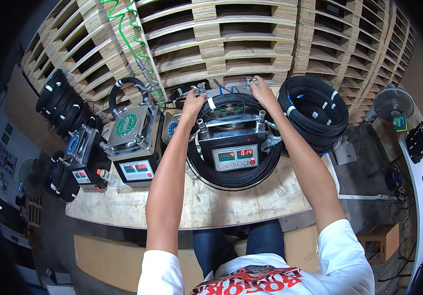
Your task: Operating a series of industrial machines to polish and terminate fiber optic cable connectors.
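In front of me stands a polishing machine [236,156] with a red digital display and metal posts at its corners. My left hand [193,103] is closed on the metal clamp knob [201,87] at its far left corner. At the far right corner my right hand [263,93] has its fingers closed around another metal clamp knob [249,81]. Black cable [211,178] is coiled around the machine's body, with a loop over its top. Green-tipped parts [230,110] show on the top plate, partly hidden by the cable.
Two similar machines, one larger [131,147] and one smaller [81,152], stand to the left. A small bottle [104,174] sits between them. Black cable coils [314,110] are stacked at the right. Wooden pallets [211,42] rise behind the wooden table [118,211]; a fan [392,104] is far right.
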The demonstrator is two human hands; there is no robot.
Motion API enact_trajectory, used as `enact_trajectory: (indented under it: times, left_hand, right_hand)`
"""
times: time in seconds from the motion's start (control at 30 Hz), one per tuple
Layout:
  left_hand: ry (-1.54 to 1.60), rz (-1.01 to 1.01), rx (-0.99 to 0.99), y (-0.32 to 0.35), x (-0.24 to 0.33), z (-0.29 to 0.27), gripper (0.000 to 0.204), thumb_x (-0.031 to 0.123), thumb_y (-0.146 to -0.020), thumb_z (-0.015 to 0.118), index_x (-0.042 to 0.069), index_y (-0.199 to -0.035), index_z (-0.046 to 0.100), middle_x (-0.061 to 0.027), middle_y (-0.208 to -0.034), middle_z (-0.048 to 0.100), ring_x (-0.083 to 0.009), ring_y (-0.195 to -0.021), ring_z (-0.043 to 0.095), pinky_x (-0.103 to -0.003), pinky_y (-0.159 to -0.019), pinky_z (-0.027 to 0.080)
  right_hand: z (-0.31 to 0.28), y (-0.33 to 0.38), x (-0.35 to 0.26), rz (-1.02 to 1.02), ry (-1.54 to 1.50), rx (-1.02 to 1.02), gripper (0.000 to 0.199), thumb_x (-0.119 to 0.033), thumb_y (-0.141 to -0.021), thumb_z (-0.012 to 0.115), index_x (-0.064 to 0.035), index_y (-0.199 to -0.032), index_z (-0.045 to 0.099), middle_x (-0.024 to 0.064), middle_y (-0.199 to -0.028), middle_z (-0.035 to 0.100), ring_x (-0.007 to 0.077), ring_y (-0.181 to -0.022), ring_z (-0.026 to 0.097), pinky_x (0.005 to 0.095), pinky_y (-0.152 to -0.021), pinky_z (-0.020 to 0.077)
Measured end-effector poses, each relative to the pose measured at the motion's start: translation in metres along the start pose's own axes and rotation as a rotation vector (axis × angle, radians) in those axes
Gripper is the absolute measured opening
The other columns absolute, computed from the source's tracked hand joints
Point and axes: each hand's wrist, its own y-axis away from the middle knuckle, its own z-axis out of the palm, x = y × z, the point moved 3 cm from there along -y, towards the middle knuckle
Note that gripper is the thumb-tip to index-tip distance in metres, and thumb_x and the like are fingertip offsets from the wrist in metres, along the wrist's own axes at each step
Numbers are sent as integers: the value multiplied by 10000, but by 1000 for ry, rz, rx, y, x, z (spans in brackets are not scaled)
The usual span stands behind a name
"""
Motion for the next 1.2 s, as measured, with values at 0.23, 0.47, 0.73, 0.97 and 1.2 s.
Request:
enact_trajectory:
  times: [0.23,0.47,0.73,0.97,1.2]
  left_hand:
    - [-142,32,54,11,15,1,708,336,-873,618,-6,-1458,415,-280,-1369,555,-378,-1285,541,-385,-1075,394]
    - [-267,108,1,-7,5,-6,751,300,-845,643,3,-1482,378,-284,-1336,580,-379,-1265,560,-382,-1069,405]
    - [-68,83,-66,15,17,-3,755,326,-885,667,-3,-1500,378,-249,-1421,511,-289,-1283,530,-335,-1058,403]
    - [-141,59,32,22,27,-3,795,447,-859,629,-10,-1472,411,-283,-1378,551,-370,-1288,541,-372,-1067,401]
    - [-139,92,87,5,9,-3,771,364,-842,661,14,-1477,401,-297,-1347,565,-382,-1275,551,-386,-1073,407]
  right_hand:
    - [-1,-2,5,-33,25,-21,567,-352,-959,453,-56,-1442,435,328,-1304,563,467,-1226,543,457,-1061,408]
    - [10,-14,20,-168,-80,10,514,-267,-972,504,-5,-1411,453,259,-1179,644,328,-1066,644,364,-966,463]
    - [7,-4,13,-112,-138,-89,528,-284,-965,448,-11,-1417,430,326,-1295,569,463,-1220,548,431,-1049,411]
    - [9,-12,22,-166,-42,17,586,-336,-987,405,-19,-1480,379,328,-1343,537,461,-1267,514,426,-1076,394]
    - [13,-20,37,-90,-213,-70,581,-319,-989,469,-52,-1490,346,338,-1274,582,459,-1209,570,421,-1030,432]
